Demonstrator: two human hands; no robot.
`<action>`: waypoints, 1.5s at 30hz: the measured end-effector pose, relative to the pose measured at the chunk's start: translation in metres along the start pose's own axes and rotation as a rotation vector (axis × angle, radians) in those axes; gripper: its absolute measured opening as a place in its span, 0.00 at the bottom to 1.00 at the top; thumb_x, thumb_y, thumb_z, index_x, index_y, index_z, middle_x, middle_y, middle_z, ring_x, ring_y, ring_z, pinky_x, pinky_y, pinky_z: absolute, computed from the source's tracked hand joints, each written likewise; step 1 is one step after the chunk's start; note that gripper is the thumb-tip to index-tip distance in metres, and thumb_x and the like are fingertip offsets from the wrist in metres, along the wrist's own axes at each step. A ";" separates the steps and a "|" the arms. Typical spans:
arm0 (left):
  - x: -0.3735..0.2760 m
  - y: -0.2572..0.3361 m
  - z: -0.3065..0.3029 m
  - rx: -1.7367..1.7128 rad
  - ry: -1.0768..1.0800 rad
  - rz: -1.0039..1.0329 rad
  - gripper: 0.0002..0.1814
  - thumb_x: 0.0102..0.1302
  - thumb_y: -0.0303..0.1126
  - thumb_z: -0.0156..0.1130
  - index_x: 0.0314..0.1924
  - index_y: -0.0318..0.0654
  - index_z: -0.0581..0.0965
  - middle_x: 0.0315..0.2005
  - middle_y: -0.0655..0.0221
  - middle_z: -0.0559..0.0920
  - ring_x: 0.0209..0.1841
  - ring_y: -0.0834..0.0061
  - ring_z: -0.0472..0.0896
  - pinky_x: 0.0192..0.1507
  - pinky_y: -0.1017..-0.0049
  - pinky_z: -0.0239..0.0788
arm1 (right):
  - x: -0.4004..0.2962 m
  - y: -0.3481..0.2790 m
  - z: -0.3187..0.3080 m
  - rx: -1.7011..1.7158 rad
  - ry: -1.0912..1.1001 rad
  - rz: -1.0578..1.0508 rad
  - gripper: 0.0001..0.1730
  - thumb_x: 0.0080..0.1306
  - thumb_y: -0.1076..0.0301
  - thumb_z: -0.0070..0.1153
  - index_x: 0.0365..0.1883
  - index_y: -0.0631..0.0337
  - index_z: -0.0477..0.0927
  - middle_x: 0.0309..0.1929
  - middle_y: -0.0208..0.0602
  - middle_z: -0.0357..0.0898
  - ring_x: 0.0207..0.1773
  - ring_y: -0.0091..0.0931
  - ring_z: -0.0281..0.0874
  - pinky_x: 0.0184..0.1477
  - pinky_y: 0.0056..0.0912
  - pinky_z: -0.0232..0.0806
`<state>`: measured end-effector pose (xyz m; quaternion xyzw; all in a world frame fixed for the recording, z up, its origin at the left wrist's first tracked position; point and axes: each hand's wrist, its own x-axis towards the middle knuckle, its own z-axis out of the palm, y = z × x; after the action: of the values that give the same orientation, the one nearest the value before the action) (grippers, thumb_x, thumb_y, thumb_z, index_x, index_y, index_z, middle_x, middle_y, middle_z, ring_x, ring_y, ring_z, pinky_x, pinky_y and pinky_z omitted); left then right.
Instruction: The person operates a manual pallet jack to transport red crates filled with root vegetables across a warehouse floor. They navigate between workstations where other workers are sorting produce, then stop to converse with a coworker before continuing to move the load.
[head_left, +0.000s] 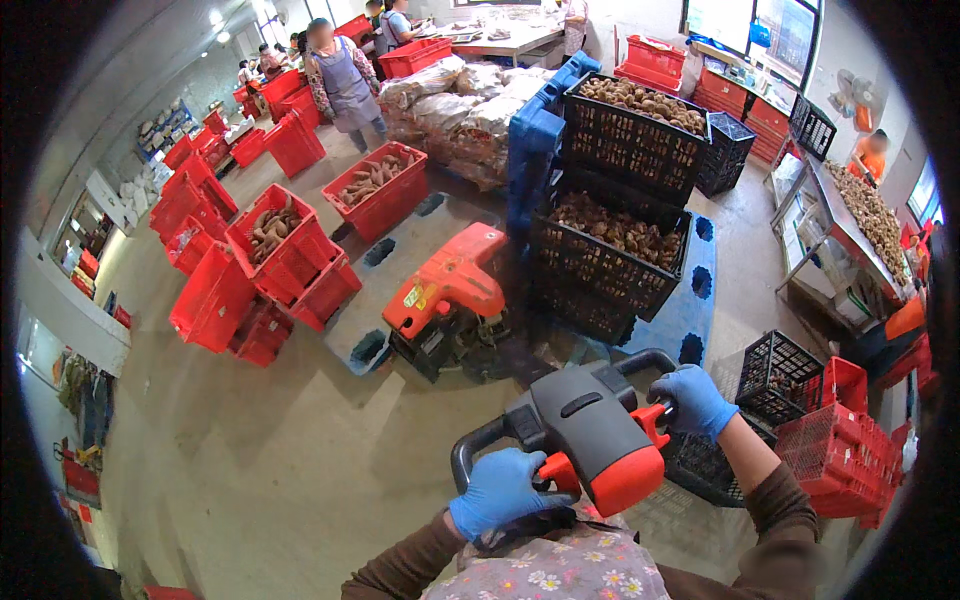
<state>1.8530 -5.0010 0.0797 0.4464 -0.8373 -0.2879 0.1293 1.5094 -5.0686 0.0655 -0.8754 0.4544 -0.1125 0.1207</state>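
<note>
Both hands wear blue gloves and hold the control handle (592, 427) of a red and black electric pallet truck. My left hand (501, 487) grips the handle's left side, by a red lever. My right hand (694, 401) is closed around the right grip, beside another red lever. Ahead of the handle stands the truck's red body (450, 281). Beyond it, black plastic crates (607, 262) of brown produce are stacked on a blue plastic pallet (701, 255). An upright blue plastic piece (536, 142) stands at the stack's left.
Red crates of root vegetables (375, 187) stand on and beside a worn blue pallet (352, 319). Wrapped sacks (457, 112) lie behind. A person in an apron (345, 82) stands back left. At right are a produce-covered table (862, 225), a person in orange (870, 157) and red crates (832, 457).
</note>
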 end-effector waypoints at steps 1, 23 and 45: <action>0.000 0.000 0.000 0.011 0.005 0.001 0.32 0.52 0.66 0.66 0.35 0.40 0.80 0.25 0.56 0.80 0.29 0.56 0.79 0.31 0.61 0.68 | 0.000 0.002 0.001 -0.014 -0.007 0.000 0.13 0.42 0.65 0.66 0.28 0.48 0.80 0.26 0.35 0.79 0.32 0.40 0.79 0.35 0.42 0.70; 0.008 -0.024 0.020 -0.269 0.016 -0.202 0.28 0.72 0.58 0.50 0.35 0.42 0.85 0.22 0.63 0.84 0.26 0.63 0.82 0.31 0.67 0.71 | 0.007 -0.001 0.000 0.007 0.100 0.007 0.10 0.43 0.68 0.67 0.25 0.51 0.80 0.25 0.38 0.79 0.31 0.41 0.79 0.33 0.40 0.70; 0.083 -0.118 -0.068 0.004 0.209 -0.097 0.27 0.51 0.64 0.69 0.39 0.51 0.86 0.23 0.64 0.84 0.25 0.64 0.82 0.31 0.69 0.72 | 0.151 0.033 0.028 -0.059 0.226 0.081 0.17 0.45 0.62 0.69 0.35 0.51 0.84 0.32 0.42 0.83 0.37 0.43 0.82 0.41 0.42 0.75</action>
<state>1.9176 -5.1455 0.0601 0.5142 -0.7972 -0.2441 0.2011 1.5773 -5.2087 0.0420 -0.8411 0.5033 -0.1923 0.0474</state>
